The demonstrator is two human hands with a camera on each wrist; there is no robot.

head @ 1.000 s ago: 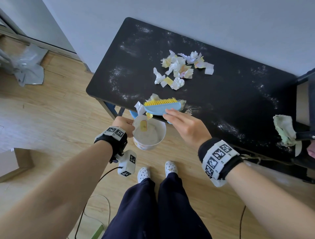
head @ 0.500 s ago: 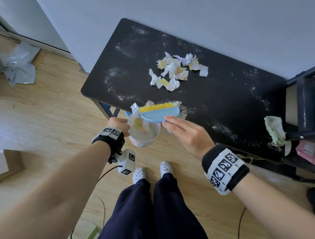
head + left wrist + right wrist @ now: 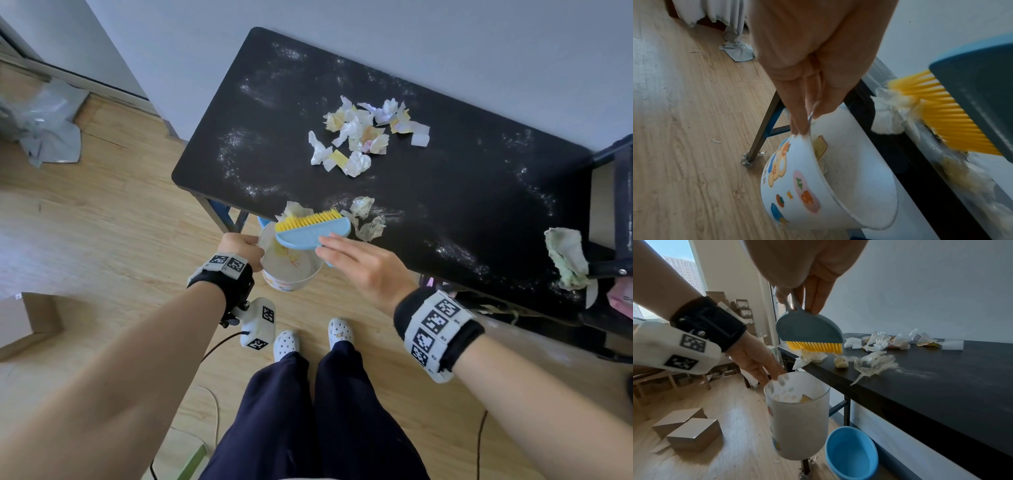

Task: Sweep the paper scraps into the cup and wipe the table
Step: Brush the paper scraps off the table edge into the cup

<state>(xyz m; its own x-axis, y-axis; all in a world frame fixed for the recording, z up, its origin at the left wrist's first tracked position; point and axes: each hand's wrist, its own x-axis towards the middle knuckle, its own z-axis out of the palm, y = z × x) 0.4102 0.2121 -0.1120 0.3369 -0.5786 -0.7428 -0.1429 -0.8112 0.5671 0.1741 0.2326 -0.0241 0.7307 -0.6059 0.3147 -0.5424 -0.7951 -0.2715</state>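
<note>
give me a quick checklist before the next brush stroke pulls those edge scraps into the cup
1. Cup below the table edge: ok.
2. Left hand pinches the cup rim: ok.
3. Right hand holds the brush handle: ok.
4. Bristles behind the edge scraps: ok for one, two lie beside the brush.
5. Cup mouth directly under that scrap: cannot tell.
6. Main scrap pile swept: not ok.

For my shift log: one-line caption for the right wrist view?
Right hand sweeps scraps with a brush toward the cup held below the table edge.
</note>
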